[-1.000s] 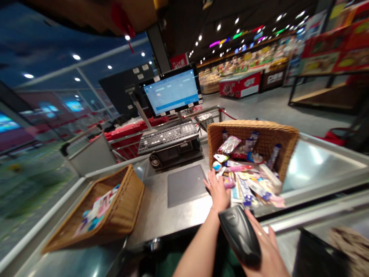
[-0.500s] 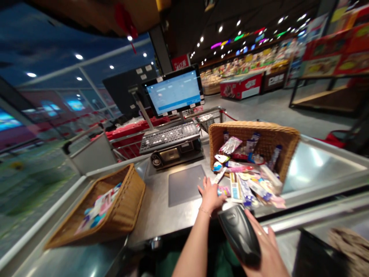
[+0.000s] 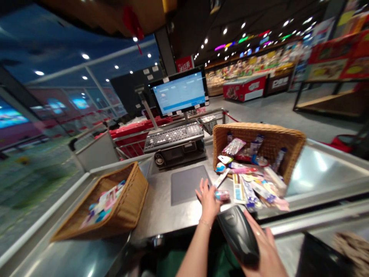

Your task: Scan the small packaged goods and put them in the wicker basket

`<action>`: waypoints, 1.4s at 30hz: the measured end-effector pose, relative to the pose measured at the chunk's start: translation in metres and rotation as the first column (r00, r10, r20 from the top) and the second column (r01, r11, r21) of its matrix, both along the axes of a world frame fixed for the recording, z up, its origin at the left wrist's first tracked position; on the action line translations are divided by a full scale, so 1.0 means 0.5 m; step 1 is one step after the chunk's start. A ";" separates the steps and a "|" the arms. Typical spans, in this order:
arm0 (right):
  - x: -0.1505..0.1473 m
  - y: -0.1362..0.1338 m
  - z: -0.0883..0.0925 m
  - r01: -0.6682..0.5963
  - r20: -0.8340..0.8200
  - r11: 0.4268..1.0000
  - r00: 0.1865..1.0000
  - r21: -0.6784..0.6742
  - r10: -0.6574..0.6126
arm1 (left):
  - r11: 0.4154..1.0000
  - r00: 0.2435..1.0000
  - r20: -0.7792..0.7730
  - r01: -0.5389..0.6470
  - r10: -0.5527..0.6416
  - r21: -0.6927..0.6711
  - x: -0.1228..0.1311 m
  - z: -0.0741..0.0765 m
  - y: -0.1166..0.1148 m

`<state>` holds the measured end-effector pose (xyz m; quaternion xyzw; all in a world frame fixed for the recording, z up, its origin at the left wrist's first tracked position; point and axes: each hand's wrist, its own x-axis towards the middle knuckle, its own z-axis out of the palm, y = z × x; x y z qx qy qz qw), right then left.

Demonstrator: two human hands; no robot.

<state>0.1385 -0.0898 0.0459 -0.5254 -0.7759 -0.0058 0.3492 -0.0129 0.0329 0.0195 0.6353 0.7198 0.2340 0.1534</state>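
My left hand (image 3: 208, 202) is pinched around a small pink-and-blue packet (image 3: 222, 195) at the edge of a spilled heap of small packaged goods (image 3: 250, 184). A black handheld barcode scanner (image 3: 238, 235) sits in my right hand (image 3: 266, 250), its nose pointing up toward the packet. The heap pours from a tipped wicker basket (image 3: 259, 134) onto the steel counter (image 3: 161, 215). To the left, a second wicker basket (image 3: 127, 204) leans with packets inside. A dark grey scale plate (image 3: 187, 184) lies just beyond my left fingers.
A POS monitor (image 3: 178, 92) and keyboard (image 3: 173, 137) stand at the counter's back, with red crates (image 3: 135, 129) behind. A steel rail (image 3: 314, 223) runs along the near edge. Store shelves and red freezers (image 3: 245, 87) fill the distance.
My left hand has drawn back from the heap toward the scanner, and the small packet has come along with it. The whole view has shifted slightly as my head moved.
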 end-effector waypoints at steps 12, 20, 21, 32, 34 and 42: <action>-0.004 0.003 -0.012 -0.019 0.048 1.000 0.999 0.015 0.019 | 0.928 0.974 -0.017 -0.209 0.225 0.310 -0.047 0.022 -0.011; -0.030 -0.005 -0.042 -0.009 0.026 1.000 1.000 -0.015 0.009 | 0.894 0.961 -0.009 -0.252 0.275 0.370 -0.078 0.044 -0.017; -0.031 -0.005 -0.044 -0.012 0.026 1.000 1.000 -0.019 0.013 | 0.892 0.960 -0.007 -0.256 0.279 0.373 -0.081 0.045 -0.018; -0.047 -0.011 -0.025 -0.074 0.038 0.997 0.997 0.030 0.073 | 0.869 0.948 -0.001 -0.292 0.319 0.400 -0.113 0.057 -0.029; -0.052 -0.014 -0.021 -0.081 0.017 0.996 0.997 0.032 0.081 | 0.860 0.943 0.005 -0.305 0.332 0.408 -0.121 0.060 -0.029; -0.059 -0.019 -0.020 -0.141 0.026 0.990 0.990 -0.026 0.142 | 0.840 0.928 0.031 -0.349 0.371 0.415 -0.151 0.078 -0.038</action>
